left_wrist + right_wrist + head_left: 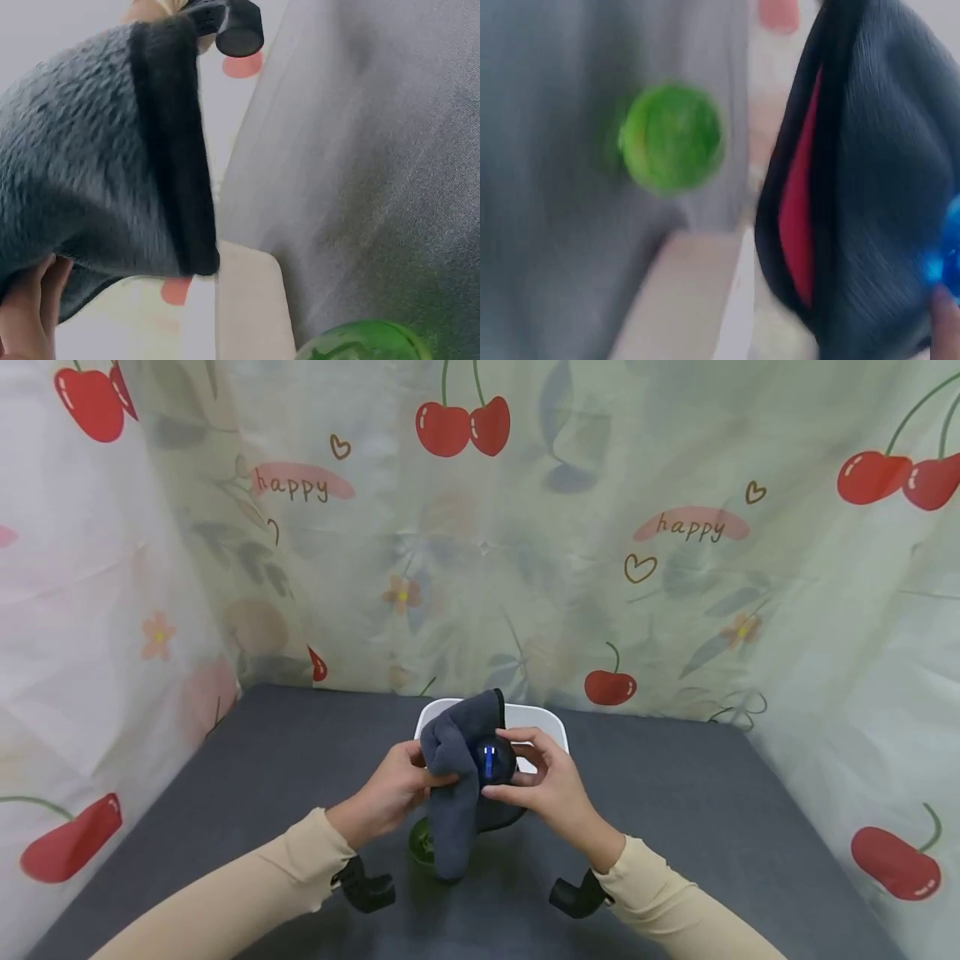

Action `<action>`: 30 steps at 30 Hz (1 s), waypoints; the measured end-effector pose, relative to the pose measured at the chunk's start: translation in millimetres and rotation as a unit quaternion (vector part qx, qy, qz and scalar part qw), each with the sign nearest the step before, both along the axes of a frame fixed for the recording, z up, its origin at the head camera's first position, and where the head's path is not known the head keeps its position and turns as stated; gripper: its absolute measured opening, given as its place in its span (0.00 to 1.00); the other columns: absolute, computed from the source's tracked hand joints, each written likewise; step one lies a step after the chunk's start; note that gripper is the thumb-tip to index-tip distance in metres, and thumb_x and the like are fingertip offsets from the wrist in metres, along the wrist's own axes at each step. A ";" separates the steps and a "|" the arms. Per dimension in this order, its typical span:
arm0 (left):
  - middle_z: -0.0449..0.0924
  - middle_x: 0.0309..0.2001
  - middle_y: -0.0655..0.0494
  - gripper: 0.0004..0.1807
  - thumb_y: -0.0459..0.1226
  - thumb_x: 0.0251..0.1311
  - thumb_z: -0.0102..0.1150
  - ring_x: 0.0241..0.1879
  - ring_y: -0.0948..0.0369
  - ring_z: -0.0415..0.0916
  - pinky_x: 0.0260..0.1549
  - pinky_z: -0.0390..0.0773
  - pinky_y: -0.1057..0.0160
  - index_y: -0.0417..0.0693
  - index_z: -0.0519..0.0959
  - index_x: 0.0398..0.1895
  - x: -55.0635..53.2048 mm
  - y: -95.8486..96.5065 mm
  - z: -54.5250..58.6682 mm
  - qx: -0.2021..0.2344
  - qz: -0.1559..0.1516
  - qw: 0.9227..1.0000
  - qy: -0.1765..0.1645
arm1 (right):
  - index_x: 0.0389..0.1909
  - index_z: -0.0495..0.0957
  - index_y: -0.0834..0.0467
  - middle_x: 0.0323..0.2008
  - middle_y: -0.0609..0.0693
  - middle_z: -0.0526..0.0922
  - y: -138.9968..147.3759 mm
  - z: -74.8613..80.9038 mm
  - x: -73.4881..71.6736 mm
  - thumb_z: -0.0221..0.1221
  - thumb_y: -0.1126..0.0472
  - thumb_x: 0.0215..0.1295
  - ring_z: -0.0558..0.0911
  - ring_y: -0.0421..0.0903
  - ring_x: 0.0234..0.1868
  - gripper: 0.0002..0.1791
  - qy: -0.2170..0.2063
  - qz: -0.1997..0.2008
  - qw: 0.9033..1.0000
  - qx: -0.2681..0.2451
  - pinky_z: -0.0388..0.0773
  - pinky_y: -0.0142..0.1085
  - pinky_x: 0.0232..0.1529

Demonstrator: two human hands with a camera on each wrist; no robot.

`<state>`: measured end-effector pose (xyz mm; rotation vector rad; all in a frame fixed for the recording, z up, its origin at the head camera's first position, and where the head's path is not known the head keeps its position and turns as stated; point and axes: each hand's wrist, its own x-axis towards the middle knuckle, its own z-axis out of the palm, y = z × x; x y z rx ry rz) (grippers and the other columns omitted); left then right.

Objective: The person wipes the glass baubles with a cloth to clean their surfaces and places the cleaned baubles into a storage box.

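My left hand (388, 789) grips a grey plush cloth (454, 814) with a black hem, its folds hanging down over the table. In my right hand (557, 787), thumb and fingers pinch a small round dark-blue glassy object (495, 762) against the cloth. It looks bright translucent blue at the edge of the right wrist view, where the cloth (889, 172) shows a red underside. A green see-through round vessel (421, 842) stands on the table below the left hand, partly behind the cloth; the right wrist view shows the green vessel (673, 139) blurred.
Behind the hands sits a white tub (552, 720), largely covered by cloth and fingers. The dark grey table (660, 827) reaches to a cherry-print curtain (480, 543) at the back and sides. Black wrist mounts (367, 889) hang below both sleeves.
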<state>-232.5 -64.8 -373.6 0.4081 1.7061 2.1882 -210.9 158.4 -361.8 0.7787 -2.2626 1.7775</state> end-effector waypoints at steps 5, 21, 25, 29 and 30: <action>0.82 0.37 0.57 0.13 0.25 0.54 0.61 0.32 0.64 0.80 0.35 0.82 0.63 0.41 0.80 0.44 0.2 0.9 2.8 0.010 0.014 1.000 0.023 | 0.56 0.75 0.55 0.54 0.50 0.78 -2.1 2.7 -3.6 0.77 0.64 0.40 0.80 0.42 0.52 0.37 0.068 -0.043 0.993 0.084 0.79 0.32 0.51; 0.82 0.35 0.57 0.17 0.24 0.52 0.64 0.31 0.63 0.80 0.35 0.82 0.63 0.33 0.79 0.47 -0.8 0.9 -3.0 -0.033 0.015 0.999 0.014 | 0.55 0.76 0.56 0.45 0.49 0.78 -5.4 10.9 1.3 0.80 0.60 0.36 0.81 0.43 0.46 0.39 0.201 -0.085 0.942 0.254 0.82 0.34 0.45; 0.83 0.38 0.57 0.17 0.25 0.55 0.62 0.36 0.61 0.82 0.37 0.83 0.62 0.32 0.79 0.49 -0.9 -0.7 -6.6 -0.023 0.018 1.000 0.008 | 0.55 0.77 0.54 0.46 0.50 0.78 -2.3 11.1 0.4 0.78 0.63 0.40 0.82 0.43 0.42 0.36 0.112 -0.036 0.973 0.200 0.82 0.32 0.42; 0.81 0.37 0.58 0.16 0.23 0.57 0.58 0.30 0.65 0.78 0.36 0.81 0.65 0.34 0.76 0.50 -0.9 -0.3 -6.5 -0.010 0.018 1.000 -0.003 | 0.59 0.73 0.57 0.54 0.56 0.75 0.3 8.8 -5.3 0.73 0.71 0.46 0.82 0.48 0.48 0.35 -0.059 0.032 0.997 0.028 0.81 0.37 0.49; 0.80 0.37 0.58 0.16 0.23 0.56 0.58 0.28 0.65 0.76 0.35 0.80 0.66 0.35 0.76 0.50 -1.1 0.4 -6.2 -0.011 0.019 1.000 -0.003 | 0.60 0.72 0.57 0.55 0.56 0.75 0.4 8.5 -6.4 0.72 0.71 0.47 0.81 0.48 0.51 0.35 -0.070 0.036 0.997 0.019 0.80 0.38 0.51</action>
